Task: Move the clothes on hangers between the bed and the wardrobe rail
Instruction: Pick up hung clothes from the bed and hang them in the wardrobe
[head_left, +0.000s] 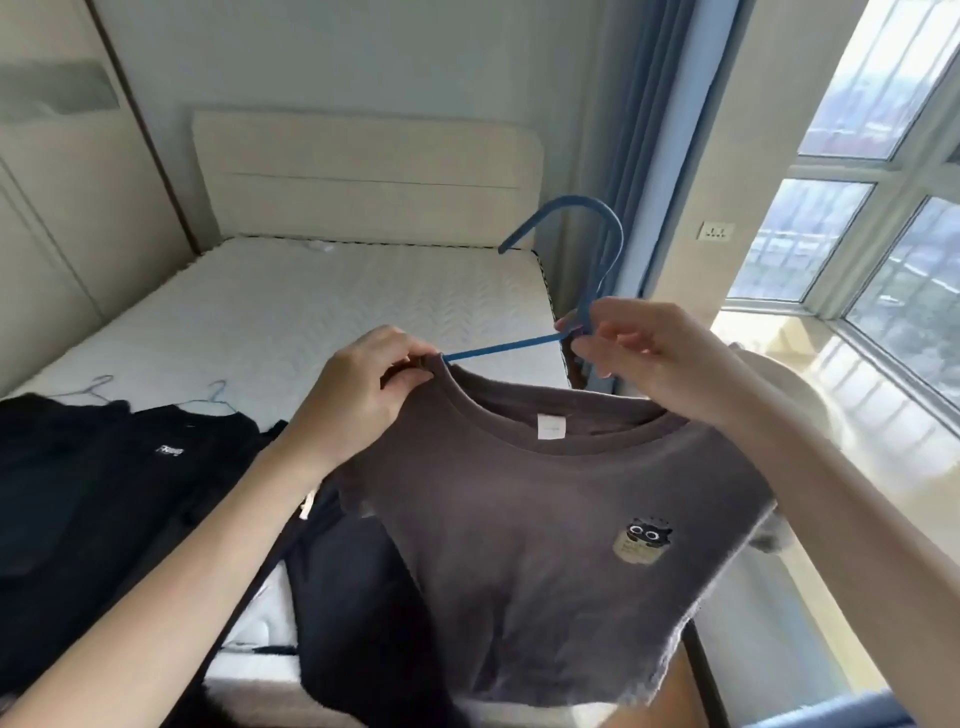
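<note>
Nearest, at 6 o'clock, one brown T-shirt (545, 519): my left grip (363, 384) pinches its collar, my right grip (639, 353) pinches the neck of one blue hanger (498, 347), partly threaded. At 9 o'clock, dark garments (130, 467) with two thin hangers (218, 395) lie on the bed (337, 301). Rail unseen; hanging seemingly remains.

The brown T-shirt (545, 519) is matt, soft cloth with a frayed hem, the blue hanger (501, 347) matt-coated, the mattress (311, 301) quilted fabric.
</note>
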